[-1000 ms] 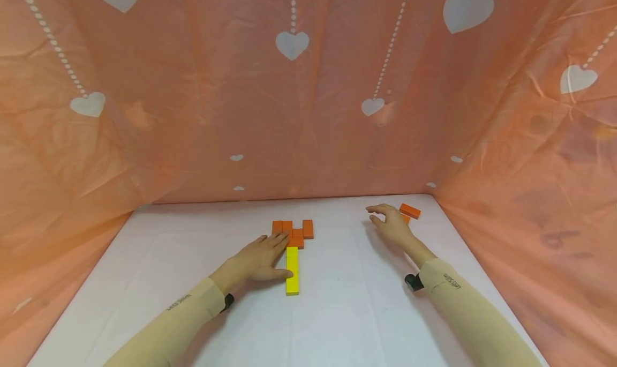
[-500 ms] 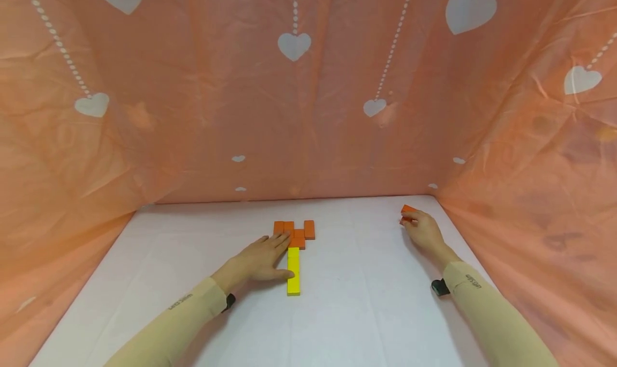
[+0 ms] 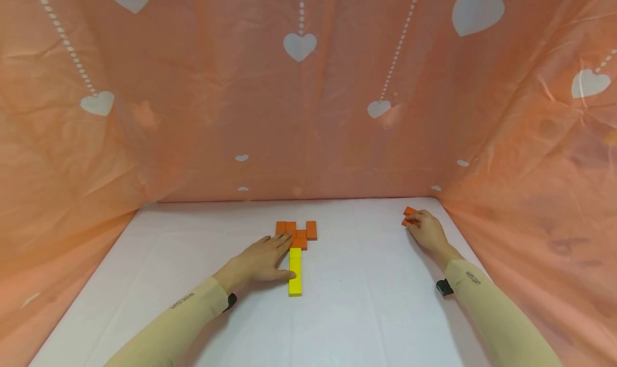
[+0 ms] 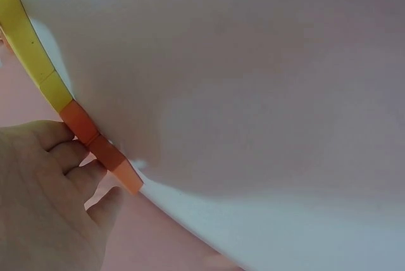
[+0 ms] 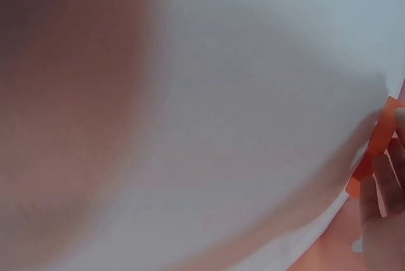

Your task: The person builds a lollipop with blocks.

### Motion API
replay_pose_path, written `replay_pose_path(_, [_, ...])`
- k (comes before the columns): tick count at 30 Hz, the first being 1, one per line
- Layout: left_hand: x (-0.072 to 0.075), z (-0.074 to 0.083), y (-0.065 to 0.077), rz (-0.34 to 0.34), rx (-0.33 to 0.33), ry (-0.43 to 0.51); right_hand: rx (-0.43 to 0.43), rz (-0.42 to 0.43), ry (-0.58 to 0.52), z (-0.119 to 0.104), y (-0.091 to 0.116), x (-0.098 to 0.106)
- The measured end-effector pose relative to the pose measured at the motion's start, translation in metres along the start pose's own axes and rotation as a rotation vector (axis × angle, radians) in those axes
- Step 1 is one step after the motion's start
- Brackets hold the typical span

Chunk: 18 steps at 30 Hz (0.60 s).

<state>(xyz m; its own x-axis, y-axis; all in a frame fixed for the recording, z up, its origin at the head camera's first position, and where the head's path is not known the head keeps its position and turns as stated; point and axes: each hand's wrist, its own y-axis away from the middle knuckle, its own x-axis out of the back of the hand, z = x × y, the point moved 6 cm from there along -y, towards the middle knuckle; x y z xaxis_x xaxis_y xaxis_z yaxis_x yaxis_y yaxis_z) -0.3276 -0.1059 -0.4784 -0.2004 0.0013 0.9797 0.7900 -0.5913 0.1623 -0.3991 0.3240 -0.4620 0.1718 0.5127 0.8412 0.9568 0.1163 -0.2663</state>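
Observation:
My left hand (image 3: 262,261) lies flat with its fingers spread. Its fingertips rest on the cluster of flat orange blocks (image 3: 301,244), and its thumb touches the yellow blocks (image 3: 295,286), which run in a column below them. In the left wrist view the fingers (image 4: 69,156) press along the edge of the orange blocks (image 4: 79,122). At the far right, my right hand (image 3: 430,236) pinches an orange block (image 3: 406,222) between thumb and fingers. Just behind it is another orange block (image 3: 409,211), partly covered by the fingers. Orange blocks (image 5: 383,130) show beside the fingers in the right wrist view.
A white cloth (image 3: 347,313) covers the table. Peach curtains (image 3: 308,115) with white hearts rise at the back and both sides. The right hand is near the table's back right corner.
My right hand has moved right from beside the loose orange blocks and its fingers have closed on one. The left hand stays on the arrangement. The head view has shifted slightly.

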Motion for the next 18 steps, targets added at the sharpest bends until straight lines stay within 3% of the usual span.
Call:
replay_pose_path(11, [-0.001, 0.0, -0.001, 0.001, 0.008, -0.007, -0.019, -0.004, -0.024, 0.005, 0.0, -0.003])
replay_pose_path(18, [0.001, 0.002, 0.001, 0.006, 0.006, -0.001, -0.026, 0.013, -0.089, -0.009, 0.002, -0.005])
